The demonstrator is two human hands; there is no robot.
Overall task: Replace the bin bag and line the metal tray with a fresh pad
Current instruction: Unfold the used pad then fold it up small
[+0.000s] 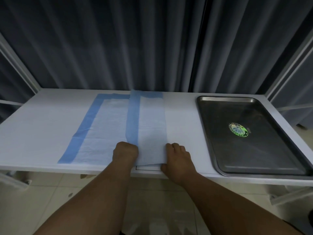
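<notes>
Pad [118, 126]: blue-bordered, partly folded, flat on white tabletop [33, 126], left of tray.
Left hand [125, 152]: fingers curled, gripping fold edge.
Right hand [177, 160]: fingers curled on pad's right edge.
Metal tray [250, 150]: unlined, at tabletop right.

Table [42, 133] spans the view; curtain [135, 39] behind it at 12 o'clock. Pad [108, 126] lies on the table centre-left, its right part folded over itself. Metal tray [237, 150] sits on the table at 3 o'clock of the pad, apart from it. Left hand [125, 152] and right hand [177, 160] are on the fold's near edge, at 6 o'clock.
</notes>
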